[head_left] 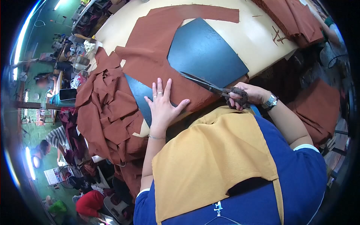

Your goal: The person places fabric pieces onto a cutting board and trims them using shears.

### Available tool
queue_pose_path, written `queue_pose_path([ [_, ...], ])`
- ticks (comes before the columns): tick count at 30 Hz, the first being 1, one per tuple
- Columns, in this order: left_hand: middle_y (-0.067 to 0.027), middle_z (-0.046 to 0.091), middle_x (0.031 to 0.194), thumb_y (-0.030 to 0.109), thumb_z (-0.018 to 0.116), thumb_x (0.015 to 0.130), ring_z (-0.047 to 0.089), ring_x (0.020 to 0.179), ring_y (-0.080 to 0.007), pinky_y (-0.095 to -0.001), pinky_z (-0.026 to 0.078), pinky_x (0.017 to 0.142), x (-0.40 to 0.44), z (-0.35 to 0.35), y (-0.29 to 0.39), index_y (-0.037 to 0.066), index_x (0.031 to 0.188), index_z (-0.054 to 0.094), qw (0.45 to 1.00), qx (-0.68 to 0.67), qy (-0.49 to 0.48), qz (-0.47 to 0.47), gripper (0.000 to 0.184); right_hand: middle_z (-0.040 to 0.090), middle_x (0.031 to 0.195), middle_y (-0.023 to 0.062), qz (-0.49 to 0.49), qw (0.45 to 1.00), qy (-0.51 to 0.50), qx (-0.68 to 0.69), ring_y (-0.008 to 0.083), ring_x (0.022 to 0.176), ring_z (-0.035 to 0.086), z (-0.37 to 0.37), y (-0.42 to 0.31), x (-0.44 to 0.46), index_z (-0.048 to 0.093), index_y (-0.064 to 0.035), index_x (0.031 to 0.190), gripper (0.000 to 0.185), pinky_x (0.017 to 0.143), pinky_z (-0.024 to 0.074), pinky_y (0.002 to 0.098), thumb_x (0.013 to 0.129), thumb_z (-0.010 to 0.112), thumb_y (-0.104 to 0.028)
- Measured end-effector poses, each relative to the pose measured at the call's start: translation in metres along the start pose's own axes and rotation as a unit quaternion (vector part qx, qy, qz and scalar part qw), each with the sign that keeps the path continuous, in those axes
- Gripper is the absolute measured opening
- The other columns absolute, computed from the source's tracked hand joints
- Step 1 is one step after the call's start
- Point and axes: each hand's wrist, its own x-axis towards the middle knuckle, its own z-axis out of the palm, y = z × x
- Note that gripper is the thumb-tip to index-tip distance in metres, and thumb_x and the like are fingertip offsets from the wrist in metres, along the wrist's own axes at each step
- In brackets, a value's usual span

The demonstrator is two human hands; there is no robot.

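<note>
Rust-brown cloth [150, 41] lies across the cream table, beside and partly around a dark blue sheet [206, 52]. My left hand [163, 103] rests on the cloth's near part with its fingers spread. In my right hand [245, 95] are large dark scissors [204, 83], their handles wrapped in brown material. The blades point left along the cloth, near the blue sheet's lower edge; whether they are parted is hard to tell. Another piece of blue sheet [138, 95] shows to the left of my left hand.
A heap of rust-brown cloth pieces [112, 108] covers the table's left side. Folded brown cloth [290, 18] lies at the far right, near another person's arm [332, 33]. More brown cloth [317, 110] sits at the right. Other people are at the left.
</note>
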Motion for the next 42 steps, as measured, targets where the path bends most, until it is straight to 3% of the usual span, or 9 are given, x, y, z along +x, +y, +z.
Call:
queue_pose_path([
  [11, -0.0143, 0.019, 0.156, 0.068, 0.060, 0.075, 0.015, 0.144, -0.0347, -0.0733, 0.012, 0.102, -0.015, 0.001, 0.004, 0.021, 0.147, 0.032, 1.000, -0.010, -0.003, 0.005, 0.091, 0.065, 0.070, 0.0015, -0.022, 0.999, 0.045, -0.021, 0.0066, 0.056, 0.059, 0.007, -0.003, -0.018, 0.065, -0.0059, 0.077, 0.036, 0.056, 0.0480, 0.0214, 0.088, 0.065, -0.041],
  [15, -0.0127, 0.019, 0.156, 0.065, 0.057, 0.079, 0.014, 0.144, -0.0334, -0.0735, 0.012, 0.102, -0.010, 0.003, 0.001, 0.021, 0.147, 0.032, 1.000, -0.004, -0.013, 0.004, 0.085, 0.062, 0.061, 0.0025, 0.024, 0.999, -0.029, -0.025, 0.0083, 0.053, 0.059, -0.008, -0.010, -0.044, 0.066, -0.0041, 0.074, 0.043, 0.052, 0.0472, 0.0212, 0.087, 0.063, -0.045],
  [18, -0.0123, 0.018, 0.157, 0.065, 0.056, 0.080, 0.015, 0.144, -0.0334, -0.0736, 0.012, 0.102, -0.008, 0.003, 0.002, 0.021, 0.148, 0.031, 1.000, 0.007, -0.013, 0.012, 0.084, 0.062, 0.061, 0.0023, 0.023, 1.000, -0.018, -0.009, 0.0085, 0.053, 0.059, -0.007, 0.000, -0.039, 0.066, -0.0036, 0.073, 0.043, 0.052, 0.0476, 0.0211, 0.087, 0.063, -0.045],
  [24, -0.0136, 0.019, 0.156, 0.069, 0.058, 0.076, 0.017, 0.144, -0.0352, -0.0739, 0.013, 0.102, -0.015, 0.002, 0.008, 0.020, 0.147, 0.033, 1.000, 0.005, -0.006, -0.002, 0.090, 0.063, 0.064, 0.0009, -0.007, 1.000, -0.008, -0.029, 0.0072, 0.055, 0.060, 0.012, 0.005, -0.003, 0.066, -0.0055, 0.074, 0.046, 0.053, 0.0470, 0.0194, 0.086, 0.064, -0.050],
  [36, -0.0141, 0.020, 0.155, 0.068, 0.060, 0.075, 0.018, 0.143, -0.0353, -0.0744, 0.014, 0.101, -0.022, 0.005, 0.013, 0.018, 0.146, 0.034, 1.000, -0.010, 0.014, -0.023, 0.091, 0.063, 0.074, 0.0007, -0.020, 1.000, -0.012, -0.005, 0.0058, 0.060, 0.058, 0.020, 0.010, 0.012, 0.066, -0.0039, 0.085, 0.031, 0.056, 0.0479, 0.0196, 0.087, 0.069, -0.034],
  [42, -0.0140, 0.027, 0.153, 0.062, 0.059, 0.080, 0.021, 0.142, -0.0348, -0.0721, 0.014, 0.103, -0.016, -0.003, 0.007, 0.020, 0.142, 0.040, 1.000, 0.008, 0.009, -0.018, 0.077, 0.063, 0.076, 0.0009, -0.013, 1.000, -0.009, -0.005, 0.0057, 0.062, 0.058, 0.019, 0.011, 0.007, 0.066, -0.0034, 0.087, 0.029, 0.056, 0.0487, 0.0198, 0.088, 0.068, -0.032],
])
